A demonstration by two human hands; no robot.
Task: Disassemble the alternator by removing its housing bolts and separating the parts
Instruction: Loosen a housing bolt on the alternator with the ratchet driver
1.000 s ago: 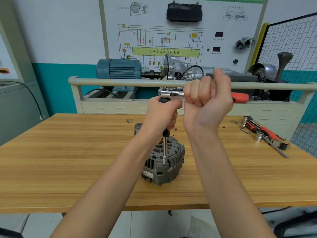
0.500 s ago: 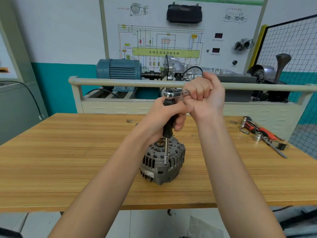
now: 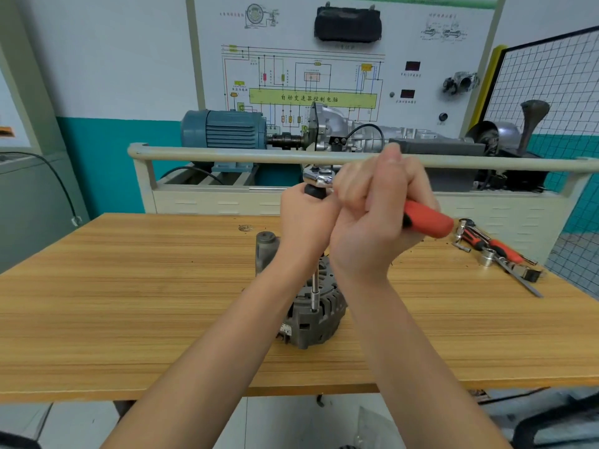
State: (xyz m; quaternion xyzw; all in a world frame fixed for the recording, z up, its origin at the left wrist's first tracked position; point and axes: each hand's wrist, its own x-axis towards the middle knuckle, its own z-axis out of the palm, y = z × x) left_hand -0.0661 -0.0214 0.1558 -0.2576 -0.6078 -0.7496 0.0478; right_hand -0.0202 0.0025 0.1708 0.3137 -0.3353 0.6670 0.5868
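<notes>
- Right hand clenches the red-handled ratchet.
- Left hand grasps the black-gripped extension bar, standing upright on the alternator.

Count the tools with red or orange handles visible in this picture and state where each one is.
2. One is the ratchet gripped by the right hand above the alternator. The other lies in the tool pile at the table's right end; more may be hidden there.
</notes>
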